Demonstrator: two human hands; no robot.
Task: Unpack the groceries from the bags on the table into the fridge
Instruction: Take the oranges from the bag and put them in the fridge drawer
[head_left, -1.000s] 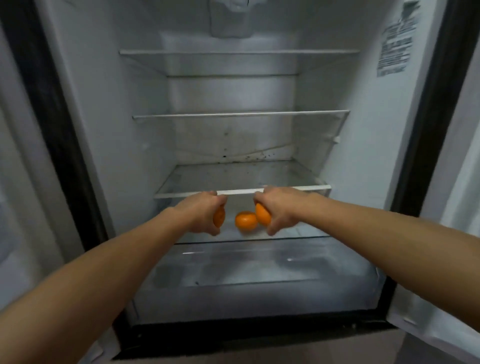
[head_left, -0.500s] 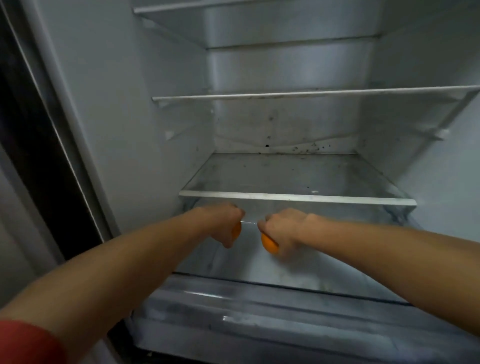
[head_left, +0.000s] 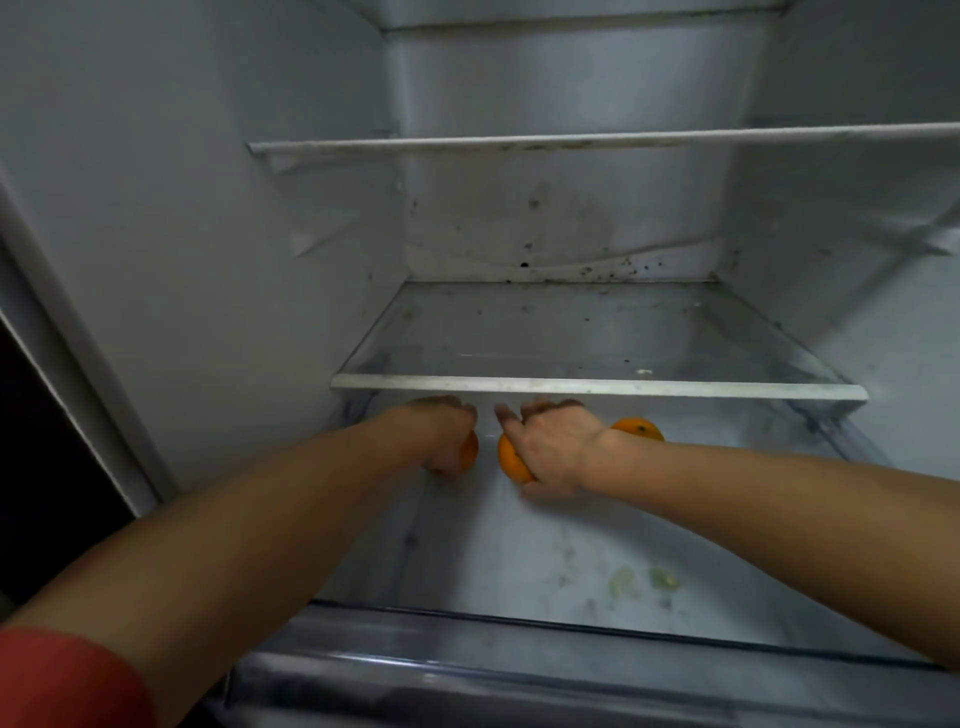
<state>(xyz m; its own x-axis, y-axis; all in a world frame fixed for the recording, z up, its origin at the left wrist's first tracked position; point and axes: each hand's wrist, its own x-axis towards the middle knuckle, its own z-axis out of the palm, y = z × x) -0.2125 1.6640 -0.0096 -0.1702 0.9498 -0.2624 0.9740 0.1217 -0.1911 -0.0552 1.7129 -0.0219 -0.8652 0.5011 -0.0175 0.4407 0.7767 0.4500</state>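
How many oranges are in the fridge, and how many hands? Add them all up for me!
Oranges: 3 (left orange, middle orange, right orange)
Hands: 2 (left hand, right hand)
Total: 5

A red fabric short sleeve (head_left: 62, 675) is being worn on the left arm, its curved hem being seen at the lower left corner. The left forearm (head_left: 260, 519) and right forearm (head_left: 779, 499) are being shown bare down to the left hand (head_left: 441, 441) and right hand (head_left: 556, 452), both slightly blurred.
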